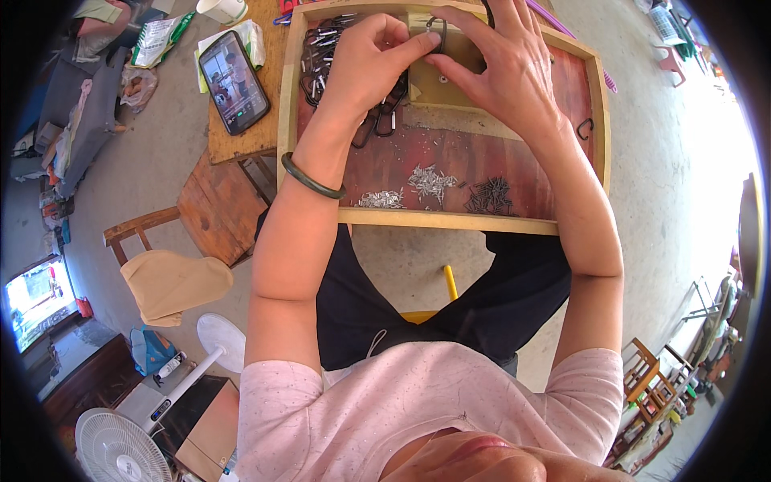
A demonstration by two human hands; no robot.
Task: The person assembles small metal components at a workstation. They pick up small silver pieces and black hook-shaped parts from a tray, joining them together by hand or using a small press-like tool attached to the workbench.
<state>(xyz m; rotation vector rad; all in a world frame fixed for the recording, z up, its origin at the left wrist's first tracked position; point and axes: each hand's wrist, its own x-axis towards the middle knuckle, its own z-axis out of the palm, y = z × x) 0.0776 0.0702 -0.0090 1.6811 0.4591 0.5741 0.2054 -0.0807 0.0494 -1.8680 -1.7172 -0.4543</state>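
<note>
Above a tan block (426, 90) in the shallow wooden tray (450, 218), my two hands meet at a small dark carabiner (441, 32). My left hand (371, 63) is closed, its thumb pressed on the carabiner's side. The thumb and forefinger of my right hand (510, 74) curve around the same carabiner from the other side; its remaining fingers are raised. Many dark carabiners with silver gates (324, 52) lie heaped by my left hand. Nearer me are two heaps of small silver pins (431, 183) and a heap of small dark pieces (490, 196).
One dark carabiner-shaped hook (585, 128) lies by the tray's right wall. A phone (234, 83) rests on the wooden table left of the tray, near a paper cup (222, 10). A wooden chair (213, 201) and a white fan (122, 450) stand to the left.
</note>
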